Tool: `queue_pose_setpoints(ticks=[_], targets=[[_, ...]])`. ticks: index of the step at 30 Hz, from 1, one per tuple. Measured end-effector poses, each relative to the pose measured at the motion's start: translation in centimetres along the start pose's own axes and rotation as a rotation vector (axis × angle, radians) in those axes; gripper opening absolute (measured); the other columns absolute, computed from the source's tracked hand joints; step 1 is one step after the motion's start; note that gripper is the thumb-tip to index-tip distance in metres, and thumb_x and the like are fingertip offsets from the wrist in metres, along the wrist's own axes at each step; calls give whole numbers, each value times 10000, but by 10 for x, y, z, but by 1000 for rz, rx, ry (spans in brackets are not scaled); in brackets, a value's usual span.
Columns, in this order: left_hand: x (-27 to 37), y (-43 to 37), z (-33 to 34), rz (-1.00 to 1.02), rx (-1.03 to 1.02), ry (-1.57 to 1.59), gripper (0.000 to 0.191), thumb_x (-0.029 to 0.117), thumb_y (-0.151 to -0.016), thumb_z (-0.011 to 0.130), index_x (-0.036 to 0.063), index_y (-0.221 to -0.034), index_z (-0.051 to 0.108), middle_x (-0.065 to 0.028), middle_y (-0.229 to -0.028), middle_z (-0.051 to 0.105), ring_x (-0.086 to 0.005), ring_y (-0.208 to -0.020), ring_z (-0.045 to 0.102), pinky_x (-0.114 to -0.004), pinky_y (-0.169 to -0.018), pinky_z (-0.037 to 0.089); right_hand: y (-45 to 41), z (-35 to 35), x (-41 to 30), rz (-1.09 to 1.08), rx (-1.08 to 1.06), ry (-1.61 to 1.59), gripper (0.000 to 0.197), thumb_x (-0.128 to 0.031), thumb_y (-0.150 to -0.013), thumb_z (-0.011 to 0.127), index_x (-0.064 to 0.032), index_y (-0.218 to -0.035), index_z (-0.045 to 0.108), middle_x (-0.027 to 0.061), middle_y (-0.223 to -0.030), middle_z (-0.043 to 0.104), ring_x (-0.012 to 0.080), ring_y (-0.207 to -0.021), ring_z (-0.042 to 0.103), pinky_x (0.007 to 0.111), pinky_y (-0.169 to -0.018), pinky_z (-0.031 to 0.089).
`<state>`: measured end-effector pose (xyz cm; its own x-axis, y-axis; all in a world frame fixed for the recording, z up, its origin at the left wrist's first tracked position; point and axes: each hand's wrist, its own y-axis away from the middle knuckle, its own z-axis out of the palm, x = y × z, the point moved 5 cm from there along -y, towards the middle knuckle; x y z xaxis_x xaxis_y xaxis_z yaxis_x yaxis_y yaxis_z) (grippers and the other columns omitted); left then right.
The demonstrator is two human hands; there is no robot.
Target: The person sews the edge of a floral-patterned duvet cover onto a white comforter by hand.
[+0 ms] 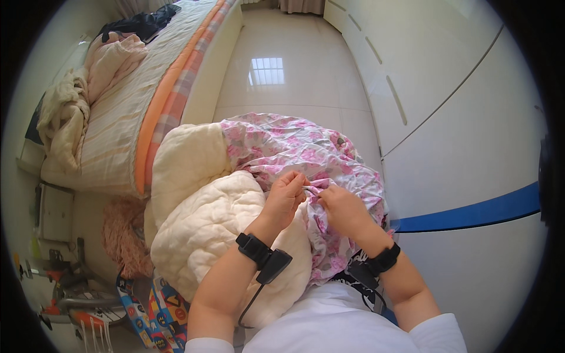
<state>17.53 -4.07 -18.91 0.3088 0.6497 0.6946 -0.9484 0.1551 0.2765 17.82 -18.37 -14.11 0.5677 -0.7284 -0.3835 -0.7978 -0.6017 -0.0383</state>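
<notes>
A cream quilt [212, 225] lies bunched in thick folds before me. Against its right side, and beyond it, spreads a crumpled white duvet cover [287, 141] with pink flowers. My left hand [286, 198] pinches a narrow bit of the floral cloth between thumb and fingertips, above the quilt's right edge. Close beside it, my right hand [346, 212] grips the same cloth, fingers curled. A thin twisted strip of cloth shows between the two hands; whether it is a tie or an edge, I cannot tell. Both wrists wear black strapped devices with cables.
A bed [119, 114] with striped and checked bedding runs along the left. White cabinets [423, 88] with long handles line the right. Pale tiled floor [287, 95] lies between. At lower left are a pink fluffy cloth [126, 234], a colourful patterned bag [163, 313] and metal-framed equipment [88, 304].
</notes>
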Motion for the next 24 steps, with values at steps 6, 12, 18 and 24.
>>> queue_pose_setpoints(ticks=[6,12,18,24], targets=[[1,-4,8,-2,30,-20,181,206,-989,551,49,-899,561,72,-581,375,-52,-494,291,-224,-562,321,1,3,-4,-41,11,38,126,-159,-878,596,-34,-889,609,120,-879,604,307,-847,629,406,-702,528],[3,0,12,-10,37,-14,182,200,-991,550,49,-892,569,72,-581,351,-48,-493,290,-233,-545,327,-9,27,-7,-130,-37,14,118,-149,-870,592,-37,-849,620,110,-864,627,287,-852,633,393,-732,528],[60,10,37,89,-91,-32,159,163,-992,542,41,-899,583,78,-590,353,-37,-491,293,-215,-545,339,-7,-11,6,31,112,-254,160,-182,-897,590,-42,-940,656,152,-870,627,304,-859,634,410,-752,506],[91,35,95,166,-320,-776,197,189,-985,569,27,-876,598,60,-652,449,-25,-601,385,-218,-539,342,3,-72,-8,109,136,-1385,273,-192,-881,727,19,-1032,640,5,-843,623,39,-782,560,190,-655,445]])
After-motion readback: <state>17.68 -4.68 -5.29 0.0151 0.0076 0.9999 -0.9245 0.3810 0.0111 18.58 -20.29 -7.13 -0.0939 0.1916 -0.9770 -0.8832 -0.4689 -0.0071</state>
